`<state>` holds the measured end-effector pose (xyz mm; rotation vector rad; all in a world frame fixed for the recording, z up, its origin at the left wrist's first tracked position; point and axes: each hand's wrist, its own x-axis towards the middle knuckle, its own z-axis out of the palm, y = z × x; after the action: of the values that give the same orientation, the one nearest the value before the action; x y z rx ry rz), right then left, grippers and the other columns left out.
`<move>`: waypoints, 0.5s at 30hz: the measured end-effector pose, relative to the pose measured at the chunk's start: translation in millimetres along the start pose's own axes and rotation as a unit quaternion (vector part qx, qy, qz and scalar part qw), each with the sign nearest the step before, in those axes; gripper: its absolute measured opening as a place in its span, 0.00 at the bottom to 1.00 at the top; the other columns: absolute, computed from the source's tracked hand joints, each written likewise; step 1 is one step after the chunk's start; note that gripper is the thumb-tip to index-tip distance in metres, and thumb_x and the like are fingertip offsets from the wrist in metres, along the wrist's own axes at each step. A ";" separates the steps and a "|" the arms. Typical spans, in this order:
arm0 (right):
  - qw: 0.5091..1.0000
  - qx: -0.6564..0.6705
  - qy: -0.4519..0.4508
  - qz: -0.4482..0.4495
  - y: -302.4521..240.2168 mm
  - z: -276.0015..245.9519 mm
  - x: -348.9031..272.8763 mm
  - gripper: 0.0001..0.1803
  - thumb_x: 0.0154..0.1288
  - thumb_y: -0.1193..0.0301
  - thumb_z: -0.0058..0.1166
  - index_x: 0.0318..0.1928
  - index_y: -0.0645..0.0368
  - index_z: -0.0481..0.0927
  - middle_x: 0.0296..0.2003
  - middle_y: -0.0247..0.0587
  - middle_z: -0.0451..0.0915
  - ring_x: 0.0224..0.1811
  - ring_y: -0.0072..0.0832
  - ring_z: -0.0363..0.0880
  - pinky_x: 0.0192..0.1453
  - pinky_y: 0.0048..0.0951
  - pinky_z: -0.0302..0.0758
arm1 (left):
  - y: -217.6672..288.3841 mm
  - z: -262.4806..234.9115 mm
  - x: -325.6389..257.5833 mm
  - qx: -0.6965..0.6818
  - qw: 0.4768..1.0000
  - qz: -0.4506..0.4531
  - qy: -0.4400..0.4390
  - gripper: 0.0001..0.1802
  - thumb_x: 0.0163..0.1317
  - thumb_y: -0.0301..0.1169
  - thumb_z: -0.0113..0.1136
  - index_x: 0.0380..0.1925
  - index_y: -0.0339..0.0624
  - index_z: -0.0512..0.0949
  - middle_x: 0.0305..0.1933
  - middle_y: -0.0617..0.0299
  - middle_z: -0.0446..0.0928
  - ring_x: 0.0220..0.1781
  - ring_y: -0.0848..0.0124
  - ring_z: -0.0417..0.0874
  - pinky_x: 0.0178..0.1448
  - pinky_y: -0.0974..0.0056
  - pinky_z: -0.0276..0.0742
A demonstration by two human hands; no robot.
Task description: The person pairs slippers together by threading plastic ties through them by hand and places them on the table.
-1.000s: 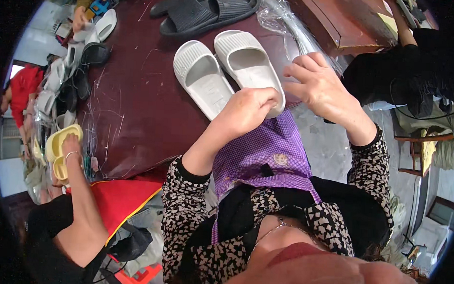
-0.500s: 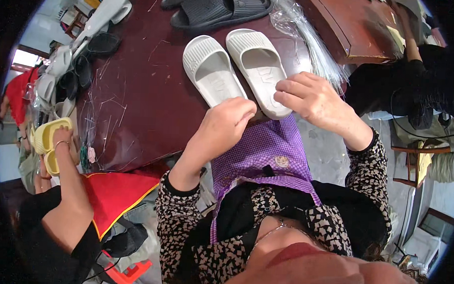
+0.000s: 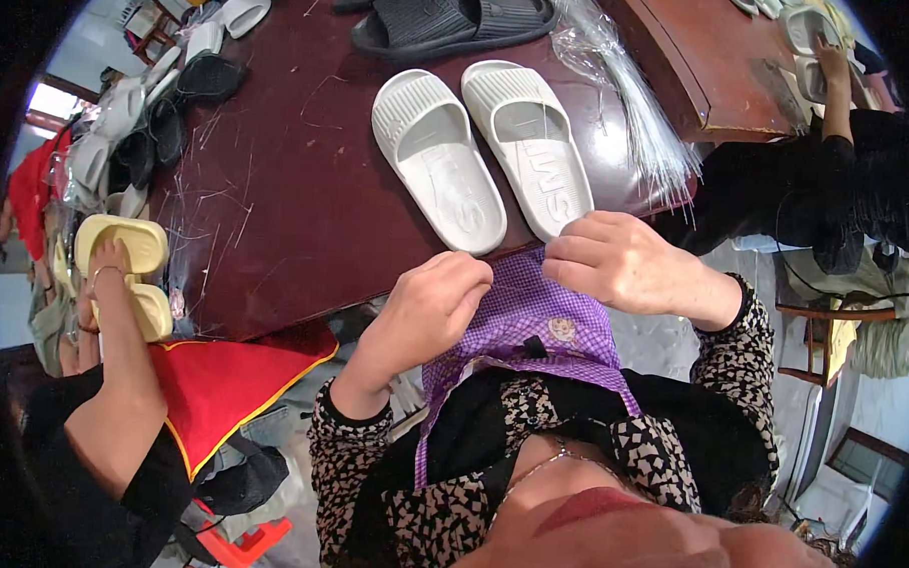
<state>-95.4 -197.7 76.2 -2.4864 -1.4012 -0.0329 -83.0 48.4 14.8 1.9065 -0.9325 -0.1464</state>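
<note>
Remotely, I have left grip (image 3: pixel 475 275) and right grip (image 3: pixel 566 250) curled, contents unclear; 2 light-grey moulded, ribbed-strap slippers (image 3: pixel 446 179) lie just beyond.

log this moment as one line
left hand: near left white slipper; right hand: at right white slipper, contact unclear; black slippers: beyond both

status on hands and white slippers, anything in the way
Left hand near left white slipper, fingers curled. Right hand at right white slipper, contact unclear. Pair side by side on table. Black slippers beyond, clear strands right.

White slippers (image 3: pixel 442 173) matt plastic, tabletop (image 3: pixel 287 208) glossy
</note>
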 end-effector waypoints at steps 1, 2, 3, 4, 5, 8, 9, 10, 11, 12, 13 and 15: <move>1.000 -0.002 0.000 0.001 1.5 1.0 -0.3 0.13 0.46 0.73 0.53 0.35 0.63 0.75 0.35 0.41 0.77 0.37 0.34 0.78 0.38 0.32 0.74 | -1.7 1.3 1.5 0.000 1.000 -0.001 0.002 0.05 0.54 0.21 0.56 0.31 0.35 0.74 0.31 0.51 0.75 0.35 0.54 0.78 0.39 0.58 0.74; 1.000 -0.008 -0.008 0.003 4.1 2.3 1.5 0.13 0.46 0.73 0.53 0.35 0.63 0.75 0.35 0.41 0.77 0.36 0.34 0.78 0.38 0.32 0.75 | -2.3 0.9 1.3 0.003 1.000 -0.005 0.005 0.04 0.54 0.22 0.57 0.31 0.36 0.74 0.31 0.52 0.74 0.36 0.54 0.77 0.39 0.57 0.74; 1.000 -0.014 -0.016 0.005 6.7 3.2 3.4 0.12 0.46 0.73 0.53 0.35 0.63 0.75 0.34 0.41 0.77 0.36 0.34 0.78 0.38 0.32 0.75 | -2.6 0.6 0.9 0.005 1.000 -0.008 0.008 0.04 0.54 0.22 0.57 0.31 0.36 0.73 0.30 0.52 0.74 0.36 0.53 0.77 0.39 0.56 0.73; 0.999 -0.019 -0.024 0.007 7.5 3.5 5.1 0.12 0.47 0.73 0.52 0.35 0.63 0.75 0.34 0.41 0.77 0.35 0.33 0.78 0.38 0.32 0.75 | -2.6 0.1 0.2 0.007 1.000 -0.009 0.010 0.04 0.54 0.22 0.57 0.31 0.36 0.73 0.30 0.52 0.74 0.36 0.53 0.77 0.39 0.56 0.73; 1.000 -0.019 -0.024 0.005 5.8 3.6 6.4 0.12 0.47 0.73 0.52 0.35 0.63 0.75 0.34 0.41 0.77 0.35 0.33 0.78 0.38 0.32 0.75 | -2.6 -0.6 -0.8 0.011 1.000 -0.007 -0.002 0.04 0.54 0.23 0.57 0.31 0.36 0.73 0.30 0.52 0.74 0.36 0.53 0.77 0.39 0.56 0.74; 0.999 -0.008 -0.037 -0.001 -0.9 3.4 6.5 0.12 0.47 0.73 0.53 0.35 0.63 0.75 0.34 0.40 0.77 0.35 0.33 0.77 0.38 0.31 0.74 | -4.0 -1.6 -0.7 0.017 1.000 0.000 -0.026 0.04 0.55 0.23 0.57 0.31 0.36 0.73 0.30 0.52 0.74 0.36 0.53 0.77 0.39 0.56 0.74; 0.999 -0.009 -0.038 0.000 -1.5 4.6 5.6 0.12 0.47 0.73 0.53 0.35 0.63 0.75 0.34 0.40 0.77 0.35 0.33 0.77 0.38 0.31 0.74 | -4.4 -2.2 -2.0 0.009 0.999 -0.004 -0.042 0.04 0.55 0.23 0.57 0.31 0.36 0.74 0.30 0.52 0.75 0.35 0.54 0.77 0.39 0.57 0.74; 1.000 -0.012 -0.021 -0.005 -1.7 7.3 4.3 0.10 0.47 0.72 0.51 0.32 0.62 0.74 0.31 0.39 0.75 0.34 0.32 0.76 0.37 0.31 0.74 | -4.6 -2.8 -3.8 0.001 0.998 -0.008 -0.059 0.04 0.54 0.23 0.56 0.31 0.36 0.74 0.30 0.52 0.75 0.35 0.55 0.78 0.39 0.58 0.74; 1.000 -0.014 -0.003 -0.010 -1.7 10.3 2.8 0.08 0.47 0.71 0.50 0.30 0.60 0.72 0.28 0.37 0.73 0.33 0.31 0.75 0.37 0.30 0.73 | -4.9 -2.8 -5.3 -0.006 0.997 -0.012 -0.076 0.04 0.54 0.22 0.56 0.31 0.35 0.74 0.30 0.52 0.75 0.34 0.55 0.78 0.38 0.59 0.74; 1.000 -0.017 0.015 -0.015 -2.1 11.2 2.4 0.07 0.47 0.70 0.49 0.27 0.59 0.71 0.25 0.35 0.70 0.31 0.30 0.74 0.36 0.30 0.72 | -4.4 -3.5 -6.5 -0.006 0.997 -0.011 -0.076 0.04 0.54 0.22 0.56 0.31 0.35 0.74 0.30 0.52 0.75 0.34 0.55 0.78 0.38 0.59 0.74; 1.000 -0.018 0.016 -0.014 -2.5 11.2 2.3 0.07 0.47 0.70 0.49 0.27 0.59 0.71 0.25 0.35 0.70 0.31 0.30 0.74 0.36 0.30 0.72 | -3.9 -3.8 -7.7 -0.013 0.996 -0.014 -0.082 0.04 0.54 0.23 0.56 0.31 0.35 0.74 0.30 0.52 0.75 0.34 0.55 0.78 0.38 0.59 0.74; 1.000 -0.007 -0.004 -0.017 -3.1 11.5 1.9 0.07 0.47 0.69 0.49 0.27 0.58 0.70 0.25 0.35 0.70 0.31 0.30 0.74 0.36 0.30 0.72 | -3.8 -3.7 -8.6 -0.027 0.995 -0.019 -0.093 0.04 0.54 0.23 0.57 0.30 0.35 0.74 0.29 0.52 0.74 0.34 0.55 0.78 0.38 0.59 0.74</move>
<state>-98.4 -191.6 66.2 -2.4769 -1.4519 -0.0397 -85.3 57.6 11.3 1.8854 -1.0054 -0.3728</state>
